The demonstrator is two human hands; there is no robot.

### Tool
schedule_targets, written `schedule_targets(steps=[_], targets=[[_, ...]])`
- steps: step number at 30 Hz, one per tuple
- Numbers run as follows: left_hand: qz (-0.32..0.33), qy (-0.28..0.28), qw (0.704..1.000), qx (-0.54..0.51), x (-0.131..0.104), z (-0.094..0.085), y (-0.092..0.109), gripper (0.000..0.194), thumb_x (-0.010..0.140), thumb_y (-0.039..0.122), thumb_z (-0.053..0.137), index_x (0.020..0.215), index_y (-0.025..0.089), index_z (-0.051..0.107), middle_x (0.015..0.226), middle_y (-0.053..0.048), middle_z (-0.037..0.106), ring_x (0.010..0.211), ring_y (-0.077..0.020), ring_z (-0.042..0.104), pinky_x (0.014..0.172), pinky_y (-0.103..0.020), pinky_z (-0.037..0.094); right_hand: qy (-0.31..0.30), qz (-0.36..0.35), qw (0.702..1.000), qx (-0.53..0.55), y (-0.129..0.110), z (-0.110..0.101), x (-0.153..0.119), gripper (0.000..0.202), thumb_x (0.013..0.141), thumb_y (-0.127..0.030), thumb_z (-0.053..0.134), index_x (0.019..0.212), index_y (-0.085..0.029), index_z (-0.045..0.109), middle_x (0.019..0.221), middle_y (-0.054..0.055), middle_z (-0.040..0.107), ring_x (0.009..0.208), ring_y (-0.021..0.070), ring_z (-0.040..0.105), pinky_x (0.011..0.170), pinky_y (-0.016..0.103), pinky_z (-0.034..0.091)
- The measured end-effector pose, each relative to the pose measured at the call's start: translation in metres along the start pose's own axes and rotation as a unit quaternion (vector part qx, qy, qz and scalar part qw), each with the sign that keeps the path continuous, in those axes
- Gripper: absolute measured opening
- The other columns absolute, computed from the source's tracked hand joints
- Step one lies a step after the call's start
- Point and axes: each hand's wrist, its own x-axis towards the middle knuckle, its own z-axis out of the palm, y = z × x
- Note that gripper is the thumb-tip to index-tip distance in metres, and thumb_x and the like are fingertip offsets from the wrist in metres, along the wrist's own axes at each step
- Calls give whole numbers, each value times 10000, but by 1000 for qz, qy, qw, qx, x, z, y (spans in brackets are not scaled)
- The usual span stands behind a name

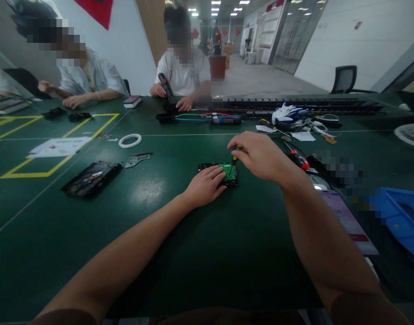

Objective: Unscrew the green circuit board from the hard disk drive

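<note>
A hard drive point(230, 183) with a green circuit board point(229, 170) on top lies flat on the table in front of me. My left hand point(207, 185) rests over its left part, fingers across the board and thumb along the near edge, gripping it. Above its right side, my right hand point(257, 155) is closed around the handle of a small yellow-and-black screwdriver point(235, 159). The screwdriver stands nearly upright, its shaft pointing down at the board's right part. Whether the tip sits in a screw is too small to tell.
Left on the green table point(152, 234) lie a black casing point(91, 178), a loose circuit board point(138, 159) and a tape roll point(130, 141). Right are a red-black screwdriver point(299, 160), a tablet-like screen point(349, 219) and a blue bin point(401, 216). Two co-workers sit opposite, one holding a power screwdriver point(165, 85).
</note>
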Motion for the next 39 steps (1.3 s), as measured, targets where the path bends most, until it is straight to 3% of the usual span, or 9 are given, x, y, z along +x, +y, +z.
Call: schedule_targets(steps=[5, 14, 21, 31, 39], targets=[[-1, -3, 1000, -7, 0, -1, 0, 480, 1104, 445, 570, 1460, 129, 632, 1531, -176, 646, 1486, -343, 561, 1266, -536, 449, -1, 27, 1000, -10, -4, -2, -1, 274, 946, -103, 574, 1153, -119, 752, 1167, 157, 784, 1075, 306, 706, 966, 418, 496], [-1, -4, 1000, -10, 0, -1, 0, 491, 1097, 441, 585, 1465, 118, 629, 1531, -184, 641, 1493, -342, 553, 1269, -519, 447, 2, 12, 1000, 4, -2, -3, 0, 152, 1011, -197, 610, 982, -198, 759, 1057, 106, 791, 1026, 284, 691, 930, 409, 486], [0, -7, 1000, -4, 0, 0, -1, 493, 1098, 461, 573, 1466, 137, 629, 1529, -168, 646, 1488, -347, 557, 1264, -527, 454, 0, 7, 1000, 10, -1, -3, -2, 299, 970, -105, 562, 1180, -158, 767, 1222, 133, 795, 1121, 291, 711, 1003, 406, 492], [-3, -9, 1000, -14, 0, -1, -1, 486, 1095, 455, 580, 1478, 159, 620, 1529, -169, 647, 1497, -342, 552, 1262, -547, 453, -5, 13, 1000, -5, -4, -5, 1, 182, 1015, -216, 604, 1003, -199, 785, 1046, 103, 792, 1009, 275, 688, 915, 399, 477], [-9, -10, 1000, -9, 0, -2, 0, 470, 1102, 446, 566, 1469, 159, 627, 1532, -165, 645, 1496, -338, 553, 1257, -539, 454, 0, 9, 1000, 14, -3, -4, -1, 294, 972, -125, 570, 1185, -159, 770, 1228, 141, 795, 1134, 302, 708, 1015, 427, 498]])
